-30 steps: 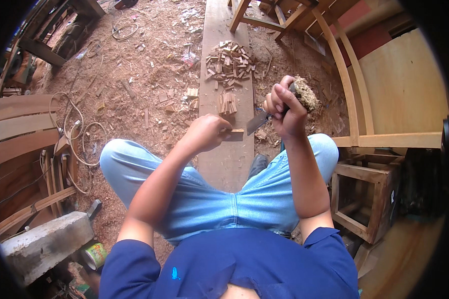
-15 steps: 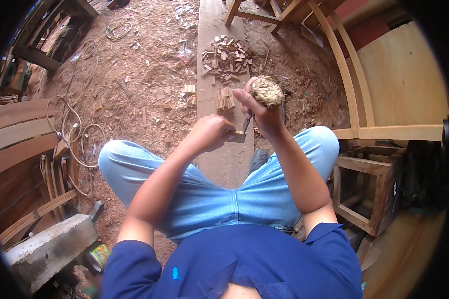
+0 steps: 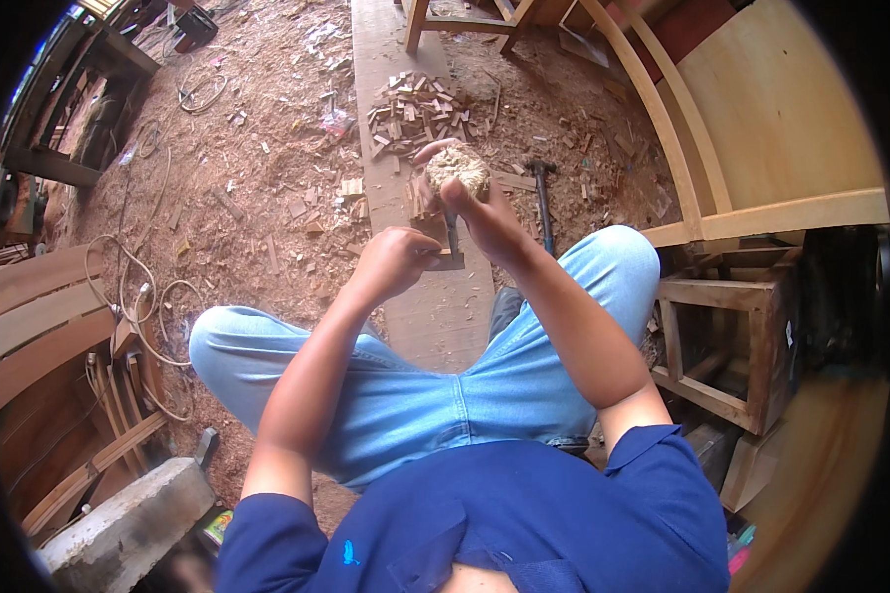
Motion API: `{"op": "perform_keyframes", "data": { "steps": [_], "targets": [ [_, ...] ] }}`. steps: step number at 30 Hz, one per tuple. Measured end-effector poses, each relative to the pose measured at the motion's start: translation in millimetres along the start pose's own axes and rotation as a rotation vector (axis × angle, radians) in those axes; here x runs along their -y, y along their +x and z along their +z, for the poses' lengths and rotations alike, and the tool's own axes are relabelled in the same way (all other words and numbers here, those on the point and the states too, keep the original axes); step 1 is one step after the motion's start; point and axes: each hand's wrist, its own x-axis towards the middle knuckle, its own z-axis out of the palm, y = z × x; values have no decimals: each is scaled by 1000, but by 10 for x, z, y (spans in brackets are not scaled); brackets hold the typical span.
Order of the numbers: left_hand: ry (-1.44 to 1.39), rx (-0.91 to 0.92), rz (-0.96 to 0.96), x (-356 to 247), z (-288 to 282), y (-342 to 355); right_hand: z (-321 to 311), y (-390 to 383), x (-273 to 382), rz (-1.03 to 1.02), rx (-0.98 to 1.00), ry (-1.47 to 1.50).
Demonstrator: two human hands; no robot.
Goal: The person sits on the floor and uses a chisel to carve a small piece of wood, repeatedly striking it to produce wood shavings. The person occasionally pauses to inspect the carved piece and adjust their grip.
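Observation:
My left hand pinches a small wooden piece low over the long board between my knees. In my right hand is a chisel, its frayed, mushroomed handle end turned up and my thumb lying against it. The chisel's dark shank runs down to the small piece; whether its edge touches the wood is hard to tell. Just beyond my hands, several small sticks lie on the board, mostly hidden by the right hand. A heap of small wooden blocks sits farther up the board.
A hammer lies right of the board. Wood shavings and scraps cover the floor. Wooden frames stand at the right. A looped cable, curved slats and a concrete block are at the left.
My right hand has shifted left with the chisel, and its thumb now lies on the handle end. The left hand still holds the piece. The hammer shows more fully; the view has turned slightly.

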Motion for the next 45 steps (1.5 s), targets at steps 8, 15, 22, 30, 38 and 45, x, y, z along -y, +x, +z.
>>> {"op": "perform_keyframes", "data": {
  "steps": [8, 15, 22, 30, 38, 45],
  "targets": [
    [-30, -23, 26, 55, 106, 16, 16, -12, 71, 283, -134, 314],
    [-21, -30, 2, 38, 124, 7, 29, -4, 205, 269, -189, 379],
    [-28, -27, -9, 23, 134, -12, 46, -12, 201, 293, -172, 357],
    [17, 8, -4, 35, 152, -29, 69, -11, 148, 298, -142, 304],
    [35, 34, 14, 59, 166, -17, 88, -16, 129, 325, -149, 306],
    [49, 48, -11, 46, 151, -18, 75, -31, 50, 367, -142, 327]
  ]
}}
